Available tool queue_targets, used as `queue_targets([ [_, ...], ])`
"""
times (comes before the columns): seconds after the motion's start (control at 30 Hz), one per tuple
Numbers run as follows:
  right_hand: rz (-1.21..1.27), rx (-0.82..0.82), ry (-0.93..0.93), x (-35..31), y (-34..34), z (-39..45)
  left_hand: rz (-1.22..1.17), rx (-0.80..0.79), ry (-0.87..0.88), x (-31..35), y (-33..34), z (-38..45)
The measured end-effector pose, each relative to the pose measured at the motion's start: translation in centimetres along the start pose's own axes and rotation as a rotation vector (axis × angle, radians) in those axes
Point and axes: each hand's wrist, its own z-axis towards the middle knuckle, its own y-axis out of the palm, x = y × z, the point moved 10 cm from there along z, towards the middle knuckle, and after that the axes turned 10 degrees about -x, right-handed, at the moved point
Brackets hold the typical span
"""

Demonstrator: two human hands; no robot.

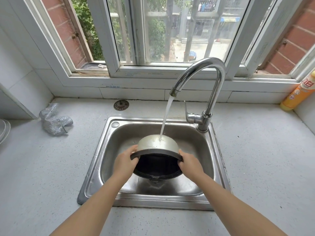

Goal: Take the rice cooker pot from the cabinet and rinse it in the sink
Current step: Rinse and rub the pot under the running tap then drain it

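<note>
Steel pot (154,143) tipped, mouth toward person, base under stream; both hands grip rim.

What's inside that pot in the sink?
The pot is tipped toward the camera, its inside dark with nothing visible in it. Both hands cover parts of the rim.

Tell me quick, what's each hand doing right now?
Left hand: holds the rice cooker pot by its dark rim.
Right hand: holds the opposite side of the rim, pot tilted under running water.
</note>
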Motion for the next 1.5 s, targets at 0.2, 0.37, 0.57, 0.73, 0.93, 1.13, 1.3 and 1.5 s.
queue_targets([
  [0.2, -0.072, 0.048, -0.03, -0.7, -0.7, -0.7, 0.091, -0.107, -0.087, -1.0, 0.7, -0.1],
  [0.37, -0.187, 0.066, -0.021, -0.9, -1.4, -0.8, 0.297, -0.215, -0.12, -0.7, 1.8, -0.3],
  [0.57, -0.238, 0.037, -0.04, -1.4, -1.6, -0.9, 0.393, -0.219, -0.116, -0.4, 2.1, -0.3],
  [0.73, -0.197, -0.048, -0.066, -2.2, -1.0, -0.7, 0.317, -0.126, -0.142, -0.8, 1.0, -0.3],
  [0.93, -0.091, -0.091, -0.095, -2.8, -0.9, -0.5, 0.214, -0.032, -0.155, -1.4, -0.3, -0.1],
  [1.13, 0.043, -0.102, -0.091, -2.6, -0.9, -0.2, 0.125, 0.041, -0.172, -1.5, -1.3, -0.2],
  [1.3, 0.138, -0.094, -0.051, -2.0, -1.3, 0.0, 0.074, 0.033, -0.204, -1.8, -1.7, -0.2],
  [1.5, 0.226, -0.072, -0.025, -1.4, -1.3, 0.1, -0.066, 0.005, -0.26, -2.8, -1.3, -0.5],
])
